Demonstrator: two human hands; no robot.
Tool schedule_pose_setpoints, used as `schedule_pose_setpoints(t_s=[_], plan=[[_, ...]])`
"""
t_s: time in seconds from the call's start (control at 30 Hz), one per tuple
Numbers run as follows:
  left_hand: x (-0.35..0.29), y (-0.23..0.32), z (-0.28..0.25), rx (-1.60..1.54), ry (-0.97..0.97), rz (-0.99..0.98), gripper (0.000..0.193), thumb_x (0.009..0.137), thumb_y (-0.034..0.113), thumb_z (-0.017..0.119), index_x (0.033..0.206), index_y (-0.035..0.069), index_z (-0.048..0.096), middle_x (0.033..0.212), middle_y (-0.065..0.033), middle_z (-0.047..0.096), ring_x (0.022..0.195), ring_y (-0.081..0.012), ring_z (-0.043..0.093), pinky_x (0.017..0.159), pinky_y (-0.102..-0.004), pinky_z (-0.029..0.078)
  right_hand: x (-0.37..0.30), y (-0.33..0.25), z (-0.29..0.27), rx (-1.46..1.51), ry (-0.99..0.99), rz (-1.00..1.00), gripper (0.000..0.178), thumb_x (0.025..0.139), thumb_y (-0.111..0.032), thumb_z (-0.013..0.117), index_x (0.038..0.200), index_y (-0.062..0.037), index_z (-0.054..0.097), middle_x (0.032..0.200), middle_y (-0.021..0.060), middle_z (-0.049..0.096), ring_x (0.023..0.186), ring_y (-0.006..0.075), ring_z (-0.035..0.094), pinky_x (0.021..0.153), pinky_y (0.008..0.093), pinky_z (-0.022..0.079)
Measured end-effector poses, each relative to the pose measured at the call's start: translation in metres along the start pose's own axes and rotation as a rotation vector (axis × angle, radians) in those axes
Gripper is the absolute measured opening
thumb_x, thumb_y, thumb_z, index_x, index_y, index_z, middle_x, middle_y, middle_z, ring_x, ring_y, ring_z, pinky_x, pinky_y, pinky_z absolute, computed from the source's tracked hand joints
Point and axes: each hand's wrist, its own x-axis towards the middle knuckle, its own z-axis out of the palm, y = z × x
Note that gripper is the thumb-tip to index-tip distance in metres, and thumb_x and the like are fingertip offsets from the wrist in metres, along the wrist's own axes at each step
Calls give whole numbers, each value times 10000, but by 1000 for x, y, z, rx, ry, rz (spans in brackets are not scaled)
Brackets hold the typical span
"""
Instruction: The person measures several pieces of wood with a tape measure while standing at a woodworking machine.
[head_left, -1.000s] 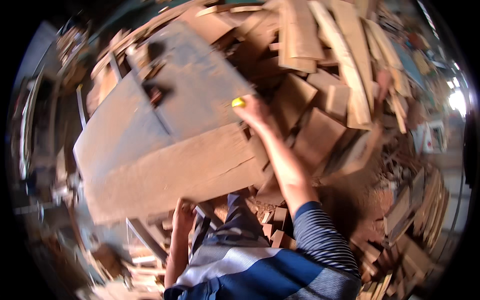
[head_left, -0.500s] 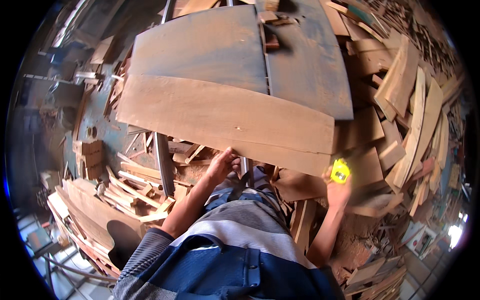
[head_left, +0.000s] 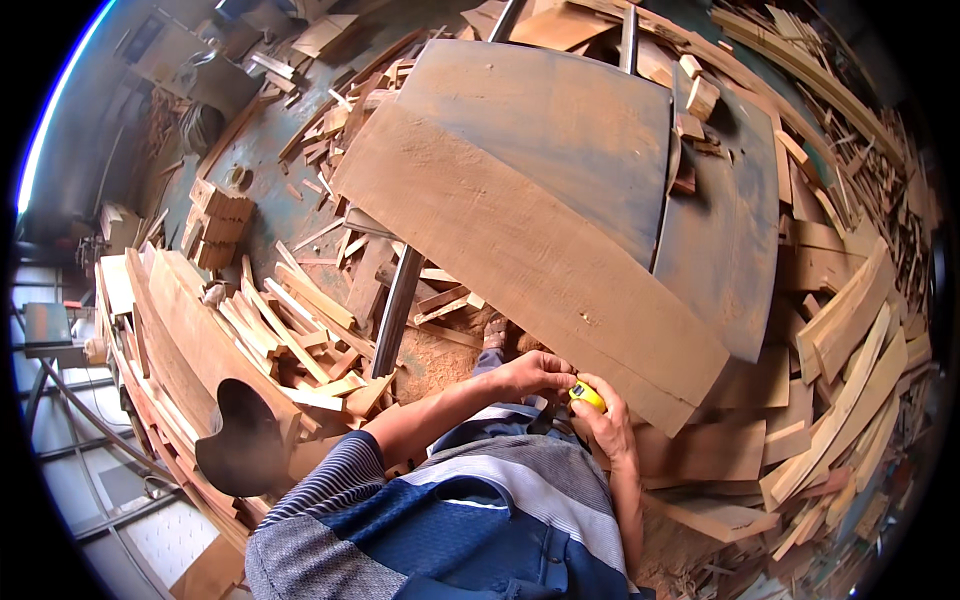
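A yellow tape measure (head_left: 588, 396) rests in my right hand (head_left: 610, 425), whose fingers wrap round it close to my body. Just to its left, my left hand (head_left: 540, 373) is closed in a pinch near the front of the tape measure. What those fingertips hold, if anything, is too small to make out. Beyond both hands lies a wide brown wooden board (head_left: 520, 245), slanting from upper left to lower right. A crack runs along its near edge. The board overlaps a flat grey-blue metal tabletop (head_left: 560, 110), and neither hand visibly grips it.
A second metal panel (head_left: 725, 200) stands to the right, with small wood blocks (head_left: 703, 98) on it. Stacked boards (head_left: 840, 400) crowd the right side. Offcuts (head_left: 285, 330) and a long plank stack lie at left. A metal rail (head_left: 397, 310) runs under the board.
My right hand has brought the tape measure from the board's right end to beside my left hand. The view has turned, so the board now appears slanted.
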Motion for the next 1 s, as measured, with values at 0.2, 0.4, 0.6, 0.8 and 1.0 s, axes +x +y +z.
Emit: schedule_pose_setpoints(t_s=[0.2,0.4,0.6,0.8,1.0], plan=[[-4,21,-3,353,95,37,249,927,229,754,1065,26,711,890,-1,708,806,-89,652,745,-263,552,3,2,13,-185,12,-86,595,864,-312,725,1326,31,573,1272,242,630,1172,338,618,995,390,482],[-24,118,-85,354,724,432,135,894,168,758,934,48,712,862,-53,705,762,-136,635,693,-288,527,-18,39,-17,-333,218,-146,536,837,-198,718,1324,-10,597,1203,205,621,1102,330,614,948,396,486],[-44,194,-222,419,1038,1047,132,903,100,774,998,39,706,861,-6,703,728,-54,605,619,-204,475,-79,76,-72,-419,227,46,503,811,-149,690,1284,-2,600,1104,169,584,1011,306,583,897,386,480],[-104,255,-271,276,1239,901,250,921,283,764,955,66,646,871,5,639,723,-74,585,619,-240,487,-26,38,-49,-477,227,-115,443,822,-160,672,1238,-19,616,1070,178,596,974,336,594,868,403,485],[-101,195,-263,377,1439,1003,269,995,331,626,964,79,536,889,-5,544,781,-101,509,645,-275,438,78,-4,-4,-501,289,-277,402,842,-222,676,1222,-97,635,1007,185,615,925,361,625,814,433,506]])
